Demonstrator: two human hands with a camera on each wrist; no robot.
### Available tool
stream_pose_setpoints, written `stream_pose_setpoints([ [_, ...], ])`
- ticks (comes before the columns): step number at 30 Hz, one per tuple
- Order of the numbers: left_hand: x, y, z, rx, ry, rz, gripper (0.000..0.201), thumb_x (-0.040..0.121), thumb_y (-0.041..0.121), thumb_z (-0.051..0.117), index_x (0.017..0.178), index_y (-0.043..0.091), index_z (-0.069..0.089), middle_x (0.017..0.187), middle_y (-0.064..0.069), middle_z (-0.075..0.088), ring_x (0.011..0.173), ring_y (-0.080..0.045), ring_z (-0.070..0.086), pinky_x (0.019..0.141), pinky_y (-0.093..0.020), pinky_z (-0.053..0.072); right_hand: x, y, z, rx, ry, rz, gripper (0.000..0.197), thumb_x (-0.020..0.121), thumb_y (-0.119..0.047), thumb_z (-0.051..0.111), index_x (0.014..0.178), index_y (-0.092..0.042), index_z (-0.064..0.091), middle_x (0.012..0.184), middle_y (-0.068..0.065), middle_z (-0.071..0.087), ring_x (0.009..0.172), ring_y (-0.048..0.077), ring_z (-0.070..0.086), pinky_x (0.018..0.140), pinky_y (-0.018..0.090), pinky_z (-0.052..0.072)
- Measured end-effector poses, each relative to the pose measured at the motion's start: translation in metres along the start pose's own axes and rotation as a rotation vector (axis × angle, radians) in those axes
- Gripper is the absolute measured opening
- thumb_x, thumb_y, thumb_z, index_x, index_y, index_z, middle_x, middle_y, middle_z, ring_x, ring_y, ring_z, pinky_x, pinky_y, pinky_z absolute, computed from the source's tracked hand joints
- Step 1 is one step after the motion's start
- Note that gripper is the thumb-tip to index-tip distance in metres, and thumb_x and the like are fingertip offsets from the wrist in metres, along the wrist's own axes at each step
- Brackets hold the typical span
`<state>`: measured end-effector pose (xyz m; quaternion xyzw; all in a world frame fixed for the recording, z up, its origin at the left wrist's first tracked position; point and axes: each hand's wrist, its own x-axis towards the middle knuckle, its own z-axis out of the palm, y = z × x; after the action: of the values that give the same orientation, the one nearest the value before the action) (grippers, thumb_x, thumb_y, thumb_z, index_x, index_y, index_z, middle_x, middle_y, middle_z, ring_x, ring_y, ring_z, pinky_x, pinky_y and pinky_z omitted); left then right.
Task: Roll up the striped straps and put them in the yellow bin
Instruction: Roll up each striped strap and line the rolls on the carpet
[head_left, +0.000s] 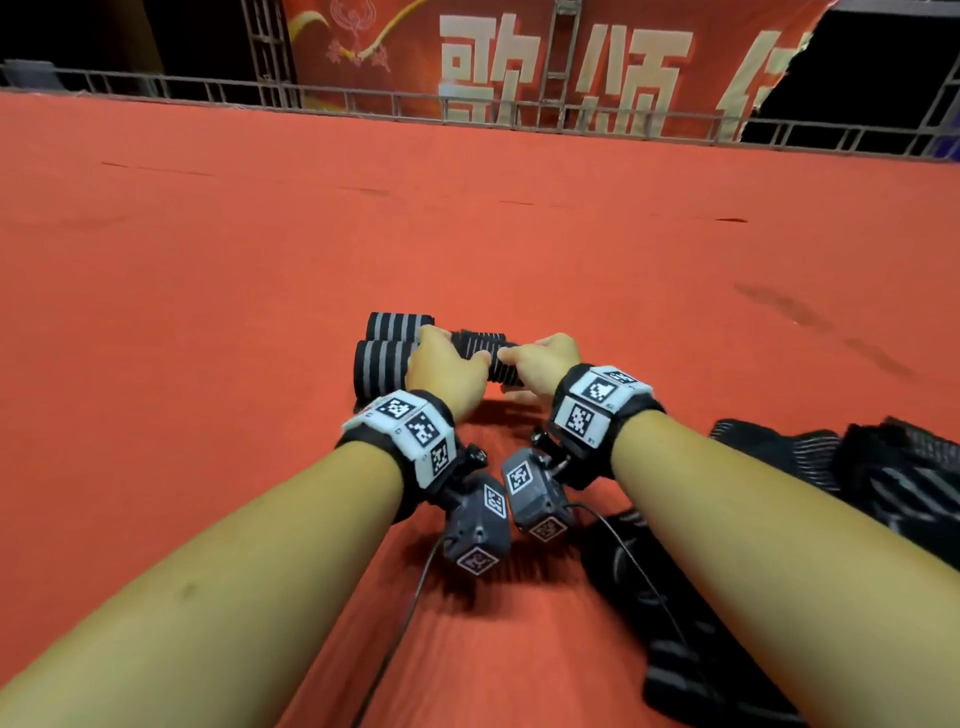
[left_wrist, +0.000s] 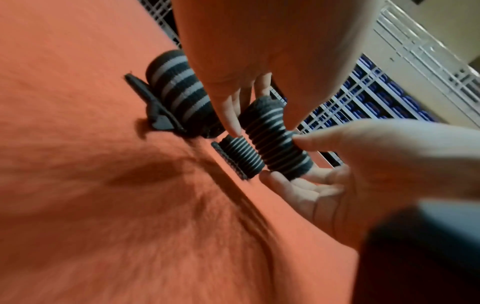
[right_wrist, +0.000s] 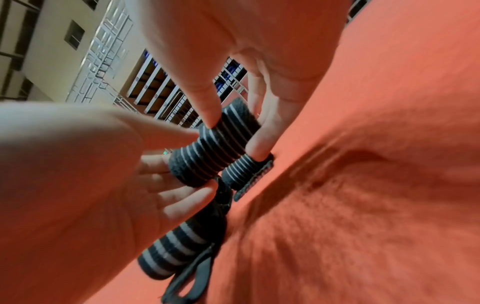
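Observation:
In the head view both hands meet at the middle of the red carpet (head_left: 260, 270) on one thin-striped strap roll (head_left: 480, 353). My left hand (head_left: 447, 361) pinches its left end and my right hand (head_left: 540, 361) pinches its right end. In the left wrist view the roll (left_wrist: 272, 139) is held just above the carpet, its loose tail (left_wrist: 239, 156) lying on the cloth. The right wrist view has the same roll (right_wrist: 215, 148) between thumb and fingers. Two rolled wide-striped straps (head_left: 400, 325) (head_left: 382, 366) lie just left of my hands. No yellow bin is in view.
A heap of unrolled dark striped straps (head_left: 841, 467) lies at the right, and more of them (head_left: 675, 623) under my right forearm. A metal railing (head_left: 467, 109) edges the carpet at the back, with a red banner (head_left: 519, 62) behind it.

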<state>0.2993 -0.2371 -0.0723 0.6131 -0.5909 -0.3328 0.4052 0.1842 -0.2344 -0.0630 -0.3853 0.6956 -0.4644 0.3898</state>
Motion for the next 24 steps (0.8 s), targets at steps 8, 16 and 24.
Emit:
stream_pose_setpoints([
  [8, 0.047, -0.033, 0.038, 0.111, -0.151, -0.107, 0.05, 0.096, 0.023, 0.051, 0.133, -0.008, 0.04, 0.13, -0.025, 0.056, 0.118, -0.041, 0.056, 0.093, -0.043, 0.047, 0.061, 0.032, 0.023, -0.242, 0.016, -0.048, 0.024, 0.064, -0.029, 0.077, 0.066, -0.013, 0.061, 0.069, 0.008, 0.068, 0.07, 0.029, 0.07, 0.068, 0.051, 0.06],
  [16, 0.026, -0.002, 0.016, -0.012, -0.333, -0.101, 0.026, 0.095, 0.02, 0.056, 0.092, -0.006, 0.055, 0.107, -0.019, 0.06, 0.076, -0.021, 0.058, 0.062, -0.027, 0.045, 0.035, 0.004, -0.002, -0.401, -0.037, -0.119, 0.037, 0.075, -0.044, 0.07, 0.071, -0.009, 0.056, 0.073, 0.011, 0.065, 0.076, 0.031, 0.069, 0.075, 0.049, 0.059],
  [24, -0.087, 0.072, -0.029, -0.002, -0.353, 0.235, 0.021, 0.094, 0.03, 0.064, 0.107, 0.015, 0.06, 0.101, -0.003, 0.063, 0.078, -0.013, 0.061, 0.067, -0.021, 0.05, -0.085, -0.054, -0.106, -0.268, -0.038, -0.33, 0.017, 0.091, -0.027, 0.063, 0.097, -0.013, 0.053, 0.078, 0.006, 0.063, 0.061, 0.019, 0.057, 0.051, 0.024, 0.043],
])
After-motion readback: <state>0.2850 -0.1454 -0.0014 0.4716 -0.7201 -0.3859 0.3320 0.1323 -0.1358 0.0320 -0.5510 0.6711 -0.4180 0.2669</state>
